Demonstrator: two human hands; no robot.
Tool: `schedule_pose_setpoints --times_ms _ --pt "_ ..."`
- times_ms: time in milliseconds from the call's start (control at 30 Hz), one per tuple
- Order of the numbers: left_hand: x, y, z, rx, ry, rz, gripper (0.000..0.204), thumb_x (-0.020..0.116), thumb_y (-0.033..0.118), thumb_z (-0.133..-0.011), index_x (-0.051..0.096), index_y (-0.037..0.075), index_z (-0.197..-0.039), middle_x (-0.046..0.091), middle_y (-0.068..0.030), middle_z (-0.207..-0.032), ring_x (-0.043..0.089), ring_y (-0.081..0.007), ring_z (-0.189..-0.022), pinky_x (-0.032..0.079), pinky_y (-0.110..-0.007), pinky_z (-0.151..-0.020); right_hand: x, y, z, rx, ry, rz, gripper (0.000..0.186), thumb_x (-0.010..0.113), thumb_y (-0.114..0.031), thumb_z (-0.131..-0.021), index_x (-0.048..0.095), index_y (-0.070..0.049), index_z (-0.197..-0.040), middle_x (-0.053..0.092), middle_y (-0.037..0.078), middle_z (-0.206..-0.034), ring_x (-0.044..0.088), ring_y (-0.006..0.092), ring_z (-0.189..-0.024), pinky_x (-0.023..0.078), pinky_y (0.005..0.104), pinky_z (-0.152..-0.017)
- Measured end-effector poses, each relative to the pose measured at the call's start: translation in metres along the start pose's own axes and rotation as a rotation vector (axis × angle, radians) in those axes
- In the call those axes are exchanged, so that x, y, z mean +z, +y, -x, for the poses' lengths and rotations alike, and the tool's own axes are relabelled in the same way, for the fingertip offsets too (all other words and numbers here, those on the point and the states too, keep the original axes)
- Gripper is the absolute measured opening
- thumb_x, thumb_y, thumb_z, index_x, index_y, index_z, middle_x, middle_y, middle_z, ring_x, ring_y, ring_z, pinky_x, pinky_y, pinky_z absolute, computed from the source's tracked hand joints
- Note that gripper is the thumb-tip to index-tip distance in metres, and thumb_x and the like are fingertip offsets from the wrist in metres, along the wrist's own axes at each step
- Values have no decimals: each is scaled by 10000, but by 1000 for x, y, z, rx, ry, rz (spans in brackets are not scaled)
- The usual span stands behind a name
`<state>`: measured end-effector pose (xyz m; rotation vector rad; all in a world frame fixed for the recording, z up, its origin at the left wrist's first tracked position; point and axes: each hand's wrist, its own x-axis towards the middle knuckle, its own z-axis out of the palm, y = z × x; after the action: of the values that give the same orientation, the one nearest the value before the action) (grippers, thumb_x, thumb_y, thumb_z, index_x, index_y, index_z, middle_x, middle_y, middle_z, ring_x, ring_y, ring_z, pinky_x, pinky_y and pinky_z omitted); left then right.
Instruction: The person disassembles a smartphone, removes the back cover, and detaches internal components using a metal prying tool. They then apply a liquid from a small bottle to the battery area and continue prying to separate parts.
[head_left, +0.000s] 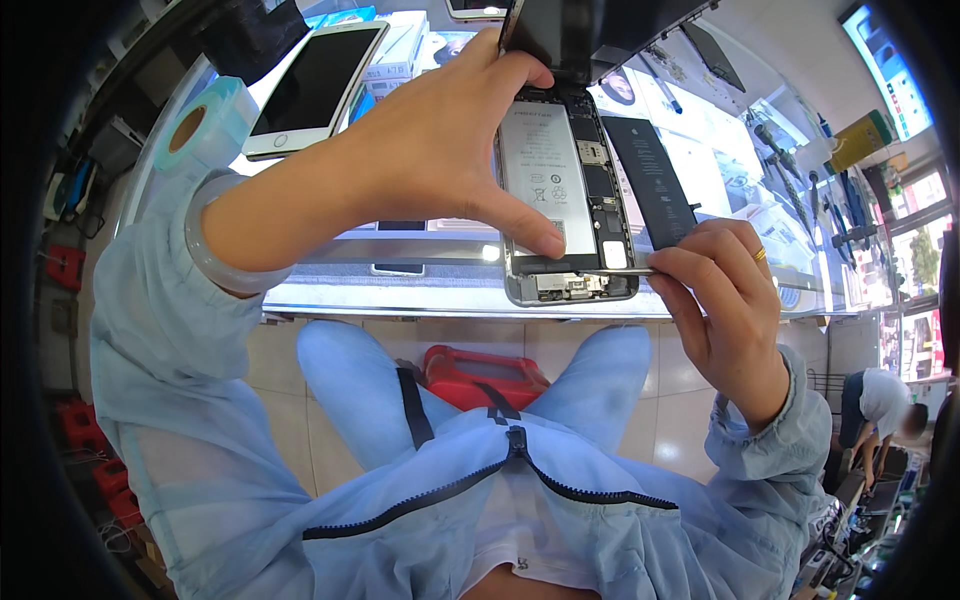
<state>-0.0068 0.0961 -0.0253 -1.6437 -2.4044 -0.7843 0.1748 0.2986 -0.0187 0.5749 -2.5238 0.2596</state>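
An opened phone (612,225) lies near the counter's front edge, its inner parts bare and a silver-white battery (540,165) along its left side. Its dark screen (600,35) stands raised at the far end. My left hand (450,150) grips the phone, thumb pressed on the battery's lower part and a finger at the top beside the screen. Between the fingertips of my right hand (715,290) is a thin metal tool (625,271); its tip reaches into the phone just below the battery. Whether it is tweezers or a pry tool, I cannot tell. A black battery (650,180) lies right of the phone.
A white tablet (318,90) and a roll of pale tape (205,125) are at the left. Several hand tools (790,170) lie at the right of the glass counter (380,300). Below is a red case (485,375). Another person (880,410) bends over at the far right.
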Motion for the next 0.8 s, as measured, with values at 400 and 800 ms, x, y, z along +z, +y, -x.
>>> schedule_pose_setpoints --times_ms 400,800 --pt "3 -16 -6 58 83 231 671 471 603 -882 537 -2 -1164 534 -187 -1110 530 -312 -1023 429 -361 -832 -23 37 -56 72 201 -47 487 690 -140 -817 516 -60 -1265 629 128 -1082 628 232 -939 503 321 -751" --pt "-9 -24 -7 124 130 281 347 544 -52 -839 619 78 -1152 582 -127 -1123 599 -220 -978 508 -301 -824 -41 96 -71 78 182 -543 528 637 -165 -880 435 -79 -1360 585 147 -1197 606 225 -1030 505 317 -800"
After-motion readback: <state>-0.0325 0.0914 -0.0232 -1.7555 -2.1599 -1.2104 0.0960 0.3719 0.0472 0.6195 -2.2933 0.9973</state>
